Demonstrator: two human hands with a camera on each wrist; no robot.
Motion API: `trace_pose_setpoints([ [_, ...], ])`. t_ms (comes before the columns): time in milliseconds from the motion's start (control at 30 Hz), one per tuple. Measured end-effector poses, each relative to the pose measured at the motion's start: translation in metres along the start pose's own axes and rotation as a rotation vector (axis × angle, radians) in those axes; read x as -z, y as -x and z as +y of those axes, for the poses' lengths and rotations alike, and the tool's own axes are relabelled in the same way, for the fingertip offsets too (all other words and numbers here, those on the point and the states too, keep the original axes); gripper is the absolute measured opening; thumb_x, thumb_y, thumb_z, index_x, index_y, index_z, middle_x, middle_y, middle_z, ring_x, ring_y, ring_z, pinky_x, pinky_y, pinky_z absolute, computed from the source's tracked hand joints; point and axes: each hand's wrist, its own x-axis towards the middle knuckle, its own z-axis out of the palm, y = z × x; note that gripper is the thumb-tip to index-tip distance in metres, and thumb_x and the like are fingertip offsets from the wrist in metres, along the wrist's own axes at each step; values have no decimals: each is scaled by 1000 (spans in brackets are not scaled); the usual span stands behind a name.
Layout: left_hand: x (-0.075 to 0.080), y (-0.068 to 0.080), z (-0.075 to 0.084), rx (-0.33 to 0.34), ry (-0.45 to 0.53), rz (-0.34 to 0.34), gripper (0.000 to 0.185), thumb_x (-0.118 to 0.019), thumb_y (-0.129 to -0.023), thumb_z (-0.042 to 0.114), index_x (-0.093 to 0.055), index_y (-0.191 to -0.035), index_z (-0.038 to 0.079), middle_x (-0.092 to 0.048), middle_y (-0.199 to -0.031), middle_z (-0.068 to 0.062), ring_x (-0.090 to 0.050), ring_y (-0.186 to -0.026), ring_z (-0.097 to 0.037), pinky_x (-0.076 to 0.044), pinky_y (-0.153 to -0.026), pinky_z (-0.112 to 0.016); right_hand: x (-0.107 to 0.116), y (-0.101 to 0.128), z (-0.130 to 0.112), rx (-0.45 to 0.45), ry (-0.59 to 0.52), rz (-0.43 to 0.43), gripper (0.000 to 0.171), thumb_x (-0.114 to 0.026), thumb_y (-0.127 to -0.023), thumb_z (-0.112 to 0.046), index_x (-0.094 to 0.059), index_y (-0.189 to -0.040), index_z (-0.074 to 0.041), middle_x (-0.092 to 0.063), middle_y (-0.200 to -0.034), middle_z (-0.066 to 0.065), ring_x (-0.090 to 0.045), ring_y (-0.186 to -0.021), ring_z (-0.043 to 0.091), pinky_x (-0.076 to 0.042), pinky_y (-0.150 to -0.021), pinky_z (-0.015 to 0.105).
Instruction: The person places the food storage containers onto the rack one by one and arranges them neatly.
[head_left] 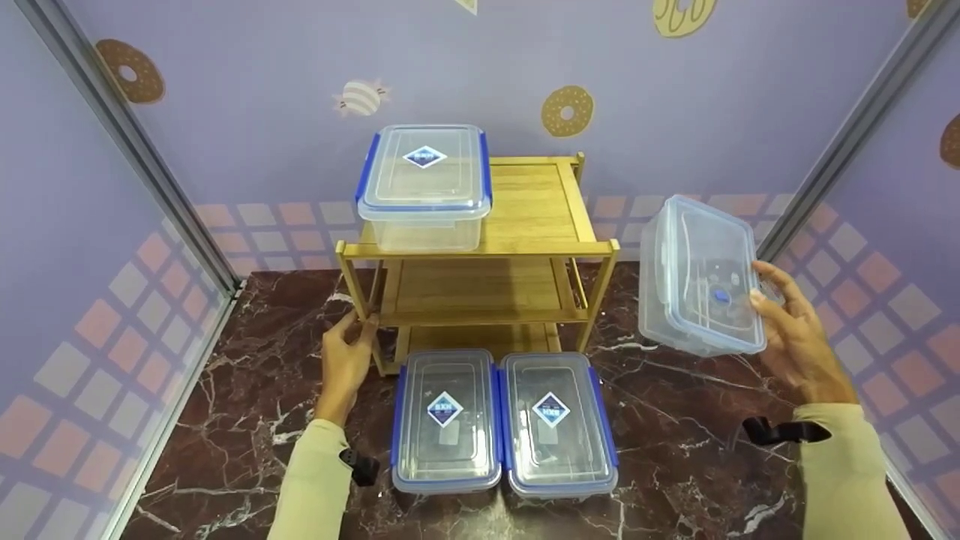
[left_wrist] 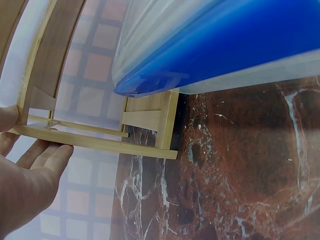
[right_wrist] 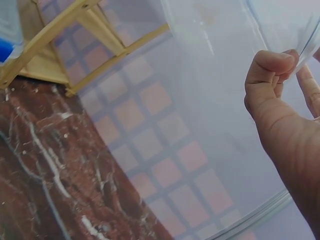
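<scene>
One box (head_left: 424, 187) sits on the shelf (head_left: 525, 217), the right hand (head_left: 799, 337) pinches another box (head_left: 701, 277) beside it, the left hand (head_left: 346, 360) holds the shelf, fingers curled, and two boxes (head_left: 446, 420) wait in front of it.

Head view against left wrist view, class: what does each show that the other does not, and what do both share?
Only the head view shows the right hand gripping a tilted clear container in the air, a lidded container on the top shelf, and two lidded containers side by side on the tabletop.

Only the left wrist view shows, close up, the left hand's fingers under a wooden rail, and the blue lid edge of a container just overhead.

Both show the left hand at the wooden rack, the marble tabletop and the tiled wall.
</scene>
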Motion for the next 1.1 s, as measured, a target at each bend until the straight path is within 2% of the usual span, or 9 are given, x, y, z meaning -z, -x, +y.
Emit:
trace_pose_setpoints([
  [267,2,1,1,-2,-11,7,39,-59,-95,26,-57,-129,8,-66,-111,-17,-61,-105,-26,-48,-92,-41,-19,-19,-15,16,-34,-25,45,-27,-98,10,-31,-139,-7,-59,-112,23,-65,-91,33,-55,-76,41],
  [467,0,0,-1,-10,-20,19,37,-59,-95,25,-59,-128,7,-67,-108,-17,-61,-103,-28,-49,-90,-41,-34,-32,-23,36,-12,-34,45,-29,-97,12,-31,-138,-5,-57,-111,23,-65,-89,33,-56,-75,41],
  [767,0,-1,1,-16,0,25,37,-60,-94,24,-60,-126,7,-67,-107,-18,-62,-102,-29,-49,-89,-40,-58,-53,-37,12,72,28,45,-36,-96,11,-34,-138,-5,-52,-114,21,-64,-89,32,-55,-75,41],
  [933,1,-1,2,-24,7,17,38,-60,-94,23,-58,-128,5,-65,-110,-20,-61,-104,-29,-48,-91,-40,-69,-66,-37,14,84,44,45,-38,-95,12,-37,-137,-4,-51,-114,22,-64,-89,32,-56,-75,40],
  [1100,0,0,2,-1,3,0,38,-58,-95,24,-58,-128,6,-65,-111,-19,-61,-106,-28,-47,-94,-39,-80,-79,-35,-3,137,84,45,-45,-94,10,-39,-137,-4,-51,-115,21,-62,-92,30,-55,-77,40],
])
